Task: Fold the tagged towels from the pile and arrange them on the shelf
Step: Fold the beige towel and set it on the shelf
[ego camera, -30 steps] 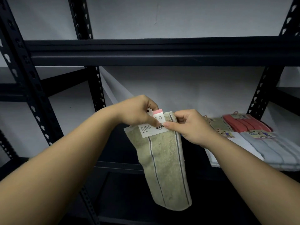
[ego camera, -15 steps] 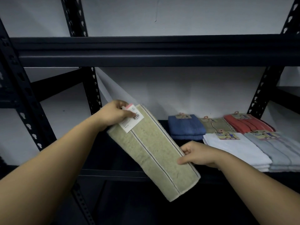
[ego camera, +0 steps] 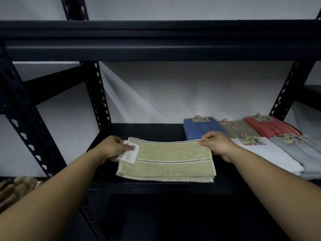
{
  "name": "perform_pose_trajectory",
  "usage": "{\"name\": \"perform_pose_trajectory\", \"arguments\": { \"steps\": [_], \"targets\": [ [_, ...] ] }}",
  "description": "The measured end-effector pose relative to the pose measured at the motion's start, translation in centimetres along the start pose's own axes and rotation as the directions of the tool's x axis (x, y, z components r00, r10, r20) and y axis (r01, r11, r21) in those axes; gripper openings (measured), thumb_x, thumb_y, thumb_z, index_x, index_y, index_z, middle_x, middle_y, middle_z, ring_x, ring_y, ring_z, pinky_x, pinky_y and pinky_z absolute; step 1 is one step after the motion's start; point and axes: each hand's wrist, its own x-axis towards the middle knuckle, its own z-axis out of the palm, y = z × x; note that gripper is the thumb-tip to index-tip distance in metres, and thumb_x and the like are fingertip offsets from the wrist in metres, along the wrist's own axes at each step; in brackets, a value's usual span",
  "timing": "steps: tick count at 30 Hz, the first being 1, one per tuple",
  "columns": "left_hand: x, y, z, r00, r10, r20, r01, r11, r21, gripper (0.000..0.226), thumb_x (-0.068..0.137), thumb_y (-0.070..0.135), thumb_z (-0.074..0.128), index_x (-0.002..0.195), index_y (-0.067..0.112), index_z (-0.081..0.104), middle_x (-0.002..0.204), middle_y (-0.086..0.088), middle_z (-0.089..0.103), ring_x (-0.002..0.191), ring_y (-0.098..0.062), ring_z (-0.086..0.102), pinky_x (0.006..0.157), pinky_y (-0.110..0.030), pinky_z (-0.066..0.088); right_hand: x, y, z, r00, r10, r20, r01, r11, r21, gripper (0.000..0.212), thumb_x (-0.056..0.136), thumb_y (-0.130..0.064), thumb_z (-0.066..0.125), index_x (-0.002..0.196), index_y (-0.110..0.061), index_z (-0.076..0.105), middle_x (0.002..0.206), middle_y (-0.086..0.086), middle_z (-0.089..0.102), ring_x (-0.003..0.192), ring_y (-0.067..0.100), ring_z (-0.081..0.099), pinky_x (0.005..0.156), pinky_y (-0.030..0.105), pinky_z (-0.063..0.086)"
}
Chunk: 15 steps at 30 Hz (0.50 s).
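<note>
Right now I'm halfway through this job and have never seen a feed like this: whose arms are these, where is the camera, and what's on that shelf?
There is no machine here. The picture comes from one wide-angle camera worn on a person's head, looking forward and down, so the two bare arms are the wearer's own. The left hand pinches the tagged end of a folded beige towel, thumb on its paper tag. The right hand has a grip on the towel's far right corner. The towel lies across the black shelf. To its right are folded towels already placed: a blue towel, an olive towel and a red towel at the back, a white towel and a grey towel in front.
</note>
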Motion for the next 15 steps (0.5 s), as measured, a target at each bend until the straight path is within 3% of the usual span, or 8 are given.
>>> {"name": "perform_pose_trajectory", "arguments": {
  "steps": [2,3,6,8,10,13,15],
  "targets": [
    [0.4,-0.8,0.1,0.998,0.013,-0.060,-0.003,0.988,0.151,0.040,0.081,0.031,0.088,0.099,0.005,0.063,0.083,-0.007,0.076,0.065,-0.015,0.073,0.050,-0.026,0.055,0.5,-0.3,1.0,0.994,-0.046,-0.096,0.035,0.993,-0.109,0.026,0.087,-0.021,0.082,0.108,-0.014,0.069,0.110,0.006,0.069,0.103,0.024,0.068,0.088,0.035,0.056],
    [0.6,-1.0,0.1,0.996,0.026,-0.085,-0.005,0.971,0.241,0.047,0.079,0.036,0.088,0.108,0.008,0.062,0.093,-0.007,0.075,0.075,-0.017,0.073,0.056,-0.028,0.056,0.4,-0.5,1.5,0.985,-0.091,-0.149,0.058,0.975,-0.215,0.026,0.087,-0.022,0.080,0.108,-0.015,0.068,0.109,0.004,0.069,0.104,0.025,0.067,0.089,0.033,0.054],
    [1.2,-2.1,0.7,0.971,0.162,-0.175,-0.051,0.859,0.510,0.071,0.077,0.047,0.083,0.134,0.016,0.054,0.128,-0.008,0.056,0.113,-0.024,0.059,0.090,-0.036,0.054,-0.9,-0.9,4.4,0.923,-0.314,-0.224,0.191,0.877,-0.442,0.023,0.086,-0.021,0.074,0.108,-0.016,0.069,0.108,0.004,0.065,0.104,0.027,0.063,0.088,0.036,0.053],
    [1.3,-2.2,1.9,0.932,0.314,-0.178,-0.173,0.822,0.543,0.064,0.083,0.042,0.073,0.138,0.017,0.054,0.133,-0.008,0.052,0.123,-0.028,0.053,0.101,-0.042,0.050,-2.3,-1.9,7.3,0.914,-0.389,-0.111,0.299,0.834,-0.464,0.025,0.089,-0.024,0.070,0.113,-0.018,0.070,0.111,0.002,0.061,0.108,0.023,0.058,0.091,0.037,0.051],
    [1.4,-2.0,3.4,0.905,0.414,-0.096,-0.314,0.804,0.505,0.055,0.092,0.037,0.064,0.141,0.015,0.055,0.139,-0.007,0.053,0.130,-0.028,0.050,0.109,-0.042,0.044,-3.3,-3.1,10.7,0.913,-0.405,0.045,0.376,0.794,-0.477,0.031,0.094,-0.026,0.066,0.123,-0.018,0.069,0.120,0.003,0.060,0.117,0.022,0.053,0.099,0.036,0.046],
    [1.4,-2.3,5.5,0.927,0.370,0.057,-0.338,0.761,0.555,0.061,0.105,0.044,0.045,0.158,0.016,0.036,0.166,-0.007,0.032,0.154,-0.026,0.025,0.127,-0.047,0.018,-3.8,-3.9,15.5,0.921,-0.351,0.167,0.382,0.741,-0.552,0.047,0.102,-0.037,0.055,0.145,-0.018,0.056,0.147,0.007,0.053,0.137,0.027,0.045,0.114,0.035,0.036],
    [1.5,-3.3,6.0,0.944,0.306,0.126,-0.316,0.723,0.614,0.067,0.108,0.052,0.026,0.165,0.019,0.015,0.173,-0.002,0.008,0.159,-0.020,0.001,0.128,-0.049,0.000,-3.8,-3.4,17.2,0.929,-0.305,0.210,0.366,0.675,-0.641,0.059,0.105,-0.048,0.043,0.158,-0.023,0.040,0.166,0.006,0.033,0.154,0.026,0.027,0.126,0.039,0.020]
  ]
}}
